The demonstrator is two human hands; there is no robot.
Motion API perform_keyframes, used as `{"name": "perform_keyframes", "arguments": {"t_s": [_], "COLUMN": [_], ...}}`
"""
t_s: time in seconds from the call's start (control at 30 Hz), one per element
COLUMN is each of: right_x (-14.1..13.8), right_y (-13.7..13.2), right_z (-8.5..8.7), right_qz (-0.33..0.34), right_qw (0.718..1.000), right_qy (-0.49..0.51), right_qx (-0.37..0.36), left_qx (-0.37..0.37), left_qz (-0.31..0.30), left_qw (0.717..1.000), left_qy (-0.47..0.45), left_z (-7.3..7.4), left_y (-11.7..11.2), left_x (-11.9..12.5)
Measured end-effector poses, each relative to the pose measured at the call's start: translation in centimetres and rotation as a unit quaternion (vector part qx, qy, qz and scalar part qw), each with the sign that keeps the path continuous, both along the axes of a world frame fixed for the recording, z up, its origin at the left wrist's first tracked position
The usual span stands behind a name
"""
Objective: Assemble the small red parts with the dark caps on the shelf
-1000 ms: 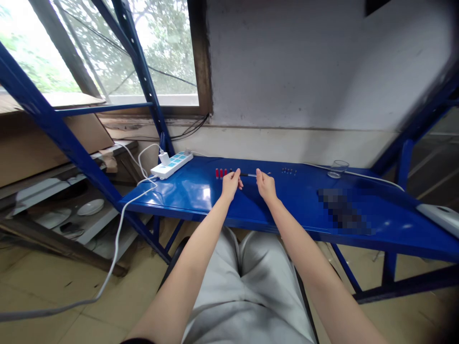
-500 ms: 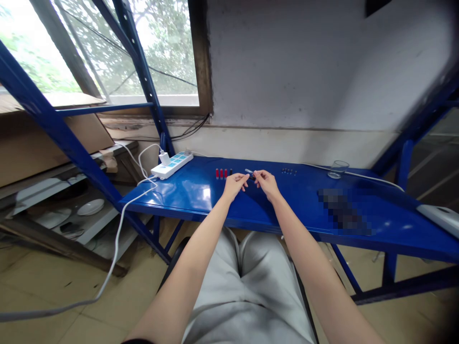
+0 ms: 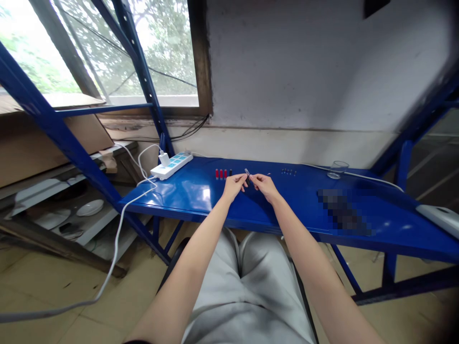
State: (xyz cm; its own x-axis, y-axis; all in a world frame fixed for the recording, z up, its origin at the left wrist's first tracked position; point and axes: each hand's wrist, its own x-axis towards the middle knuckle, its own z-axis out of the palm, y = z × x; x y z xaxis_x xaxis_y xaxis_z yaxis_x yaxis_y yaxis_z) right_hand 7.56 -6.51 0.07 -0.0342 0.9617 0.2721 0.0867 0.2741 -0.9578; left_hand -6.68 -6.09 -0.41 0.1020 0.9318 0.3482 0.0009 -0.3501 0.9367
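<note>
Both forearms reach out over the lap to the middle of the blue bench [image 3: 304,210]. There the left hand [image 3: 234,184] and right hand [image 3: 264,184] meet, fingertips almost touching. The fingers of both hands are pinched on a small dark piece [image 3: 247,173] with a pale tip. It is held just above the bench and is too small to make out further.

The work looks like fine two-handed fitting, so it would go best with the wrists low and steady and the piece kept over the bench, so a slip drops it there. A light, even pinch from both sides would also help.

Just beyond the left hand lies a row of red pieces [image 3: 221,173], and beyond the right hand a row of tiny dark pieces [image 3: 289,170]. Both rows are best left undisturbed. Farther back are a power strip [image 3: 172,164] and a glass [image 3: 337,168].
</note>
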Motion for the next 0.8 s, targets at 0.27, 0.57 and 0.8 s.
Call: {"name": "perform_keyframes", "arguments": {"t_s": [0.27,0.57,0.8], "right_x": [0.0,-0.1,1.2], "right_y": [0.5,-0.1,0.6], "right_z": [-0.5,-0.1,-0.4], "right_qz": [0.029,0.039,0.087], "right_qw": [1.000,0.997,0.990], "right_qy": [-0.005,-0.061,-0.100], "right_qx": [0.000,0.020,0.042], "left_qx": [-0.002,0.008,0.015], "left_qz": [-0.010,-0.005,-0.048], "left_qw": [1.000,0.998,0.992], "left_qy": [0.015,0.056,0.114], "left_z": [-0.3,-0.5,-0.8], "left_y": [0.2,0.2,0.4], "left_x": [0.0,-0.1,0.0]}}
